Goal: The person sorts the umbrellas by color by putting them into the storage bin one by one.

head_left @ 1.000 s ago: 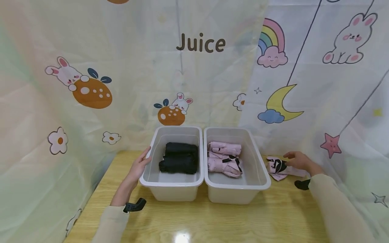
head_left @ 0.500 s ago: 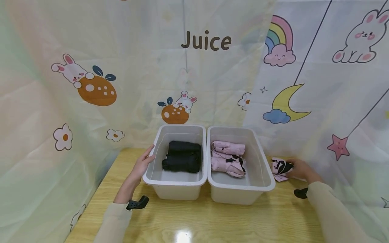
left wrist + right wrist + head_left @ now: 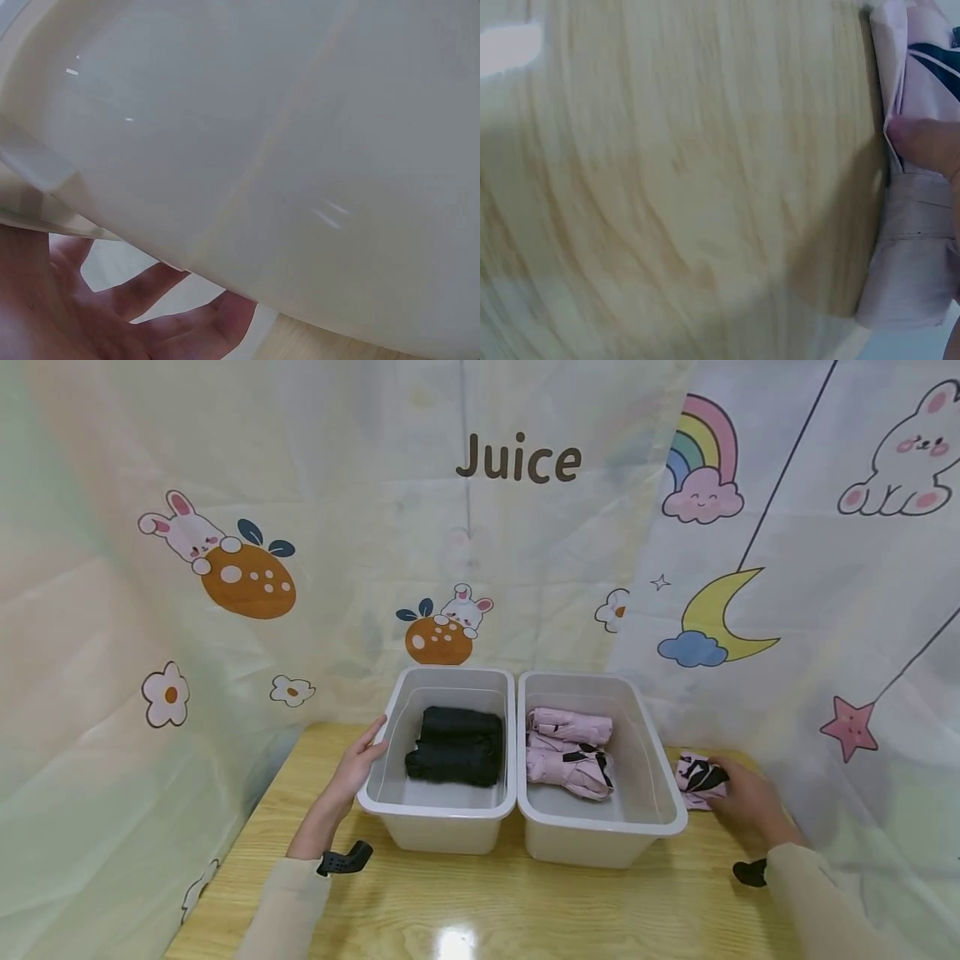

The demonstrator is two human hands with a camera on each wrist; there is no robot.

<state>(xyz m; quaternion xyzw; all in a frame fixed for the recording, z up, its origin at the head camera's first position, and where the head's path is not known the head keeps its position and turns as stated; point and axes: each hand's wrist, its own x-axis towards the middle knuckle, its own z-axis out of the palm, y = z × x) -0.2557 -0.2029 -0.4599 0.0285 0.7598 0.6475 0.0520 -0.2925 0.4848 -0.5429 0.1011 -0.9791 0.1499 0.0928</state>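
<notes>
My left hand (image 3: pixel 355 770) rests at the left rim of the left white plastic bin (image 3: pixel 442 831). Its fingertips meet the bin's edge in the left wrist view. Two rolled black bundles, apparently folded umbrellas (image 3: pixel 456 760), lie inside. The right bin (image 3: pixel 581 846) holds pink folded umbrellas (image 3: pixel 566 770) with black markings. To the right of that bin, my right hand (image 3: pixel 750 802) grips another pink folded umbrella (image 3: pixel 701 781) lying at the table. In the right wrist view the thumb presses on the umbrella's fabric (image 3: pixel 919 202), above its strap; the other fingers are mostly hidden.
Both bins stand side by side on a wooden table (image 3: pixel 480 906), close to a printed cloth backdrop (image 3: pixel 337 568). The cloth hangs behind and along both sides. A black wrist strap (image 3: pixel 347 860) sits on the left wrist, and another (image 3: pixel 750 872) on the right.
My right hand has come down over the loose pink umbrella and taken hold of it, its black-marked end turning a little. My left hand stays at the bin's rim. The head view has shifted slightly right.
</notes>
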